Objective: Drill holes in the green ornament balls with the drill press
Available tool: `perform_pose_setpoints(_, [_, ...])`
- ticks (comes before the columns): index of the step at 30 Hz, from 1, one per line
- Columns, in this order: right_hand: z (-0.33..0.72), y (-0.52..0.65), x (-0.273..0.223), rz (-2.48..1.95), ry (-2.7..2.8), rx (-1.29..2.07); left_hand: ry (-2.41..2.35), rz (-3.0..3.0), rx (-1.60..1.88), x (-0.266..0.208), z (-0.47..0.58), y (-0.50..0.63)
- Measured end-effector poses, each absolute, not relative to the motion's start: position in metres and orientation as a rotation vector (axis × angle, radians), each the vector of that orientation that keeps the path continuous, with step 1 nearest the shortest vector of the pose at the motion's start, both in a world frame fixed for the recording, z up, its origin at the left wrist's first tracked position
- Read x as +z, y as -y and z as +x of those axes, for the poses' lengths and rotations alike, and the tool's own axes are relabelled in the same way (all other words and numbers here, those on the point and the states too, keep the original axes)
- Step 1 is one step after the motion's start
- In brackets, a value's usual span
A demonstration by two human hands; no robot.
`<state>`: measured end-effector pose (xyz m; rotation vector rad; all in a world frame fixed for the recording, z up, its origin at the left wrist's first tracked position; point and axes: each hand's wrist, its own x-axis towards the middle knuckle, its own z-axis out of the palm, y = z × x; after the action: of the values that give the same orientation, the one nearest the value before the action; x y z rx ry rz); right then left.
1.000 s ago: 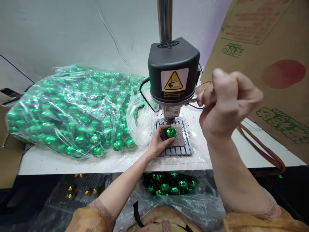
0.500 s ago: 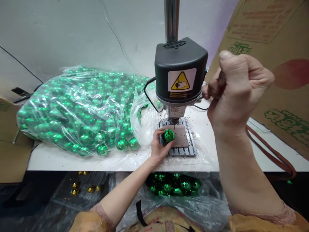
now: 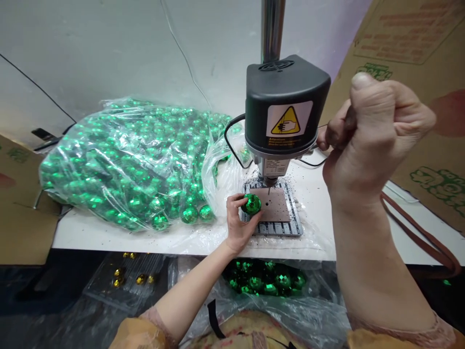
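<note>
Between the thumb and fingers of my left hand [image 3: 238,225] is a shiny green faceted disco ball [image 3: 251,205], with a dark spot on the side facing me. The ball is just left of the thin bit [image 3: 269,191] of a black bench drill press [image 3: 286,104], apart from it. Under the bit, a brownish square pad [image 3: 278,212] with a dark hole lies on the slotted metal base [image 3: 286,230]. My right hand [image 3: 374,131] is closed around the drill's feed lever at the right of the motor housing; most of the lever is hidden by the fingers.
A large clear bag of green balls [image 3: 138,160] fills the table's left. Below the front edge hangs an open plastic bag of green balls [image 3: 267,278]; a few gold balls [image 3: 141,279] lie lower left. Cardboard boxes [image 3: 410,116] stand at both sides. Dark shavings dot the white table [image 3: 316,213].
The view has shifted, so most things sit a little further right. My left hand has drawn the ball left, away from the bit, uncovering the hole in the pad. My right hand keeps its grip.
</note>
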<state>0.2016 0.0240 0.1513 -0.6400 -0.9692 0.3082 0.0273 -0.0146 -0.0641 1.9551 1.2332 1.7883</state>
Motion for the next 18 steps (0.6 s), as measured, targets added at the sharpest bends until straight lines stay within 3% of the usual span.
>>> perform_pose_setpoints(18, [0.205,-0.032,0.156,-0.632,0.935,0.361,-1.222,2.136,1.911,-0.038,0.02,0.026])
